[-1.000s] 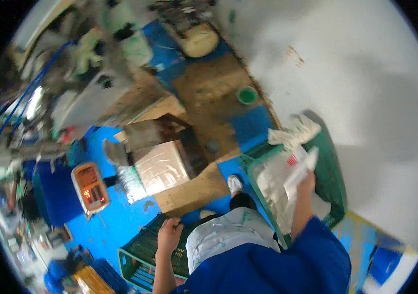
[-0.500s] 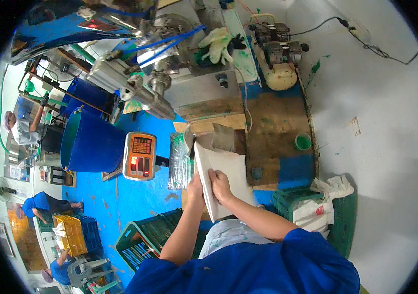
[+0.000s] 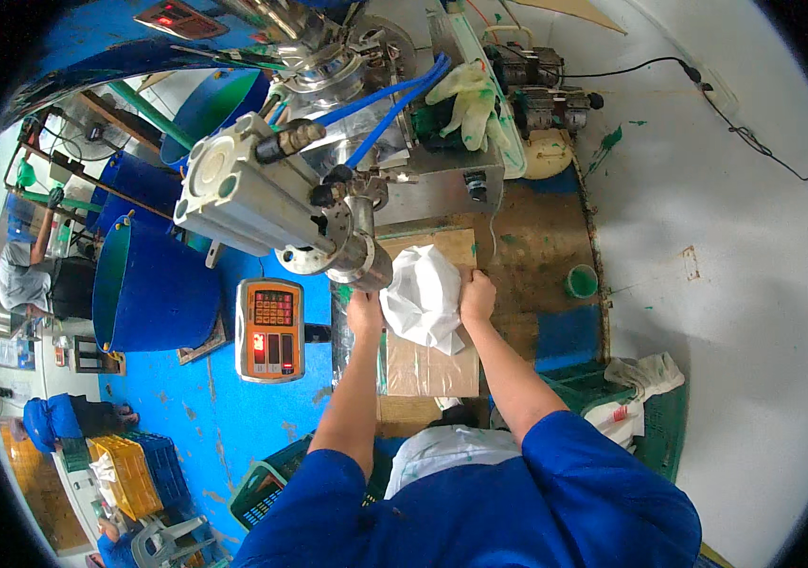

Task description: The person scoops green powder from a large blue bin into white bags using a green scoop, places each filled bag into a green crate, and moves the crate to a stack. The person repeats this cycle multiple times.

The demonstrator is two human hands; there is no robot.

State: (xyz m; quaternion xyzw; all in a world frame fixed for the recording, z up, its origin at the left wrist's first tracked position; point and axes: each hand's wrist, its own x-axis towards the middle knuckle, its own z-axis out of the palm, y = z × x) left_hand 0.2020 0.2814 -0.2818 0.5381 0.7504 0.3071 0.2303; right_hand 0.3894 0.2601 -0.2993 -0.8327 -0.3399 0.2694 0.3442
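White bag (image 3: 421, 301) spread between two hands beside a metal nozzle.
The left hand (image 3: 363, 314) grasps the bag's left edge, its fingertips partly hidden; the right hand (image 3: 478, 297) is curled on the right edge; the bag is just beside the nozzle (image 3: 362, 263), above a plastic-wrapped block (image 3: 434, 371); an orange-framed scale (image 3: 269, 330) stands to the left.

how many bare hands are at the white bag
2: the left hand at the left edge of the white bag, the right hand at its right edge. Neither is fully hidden.
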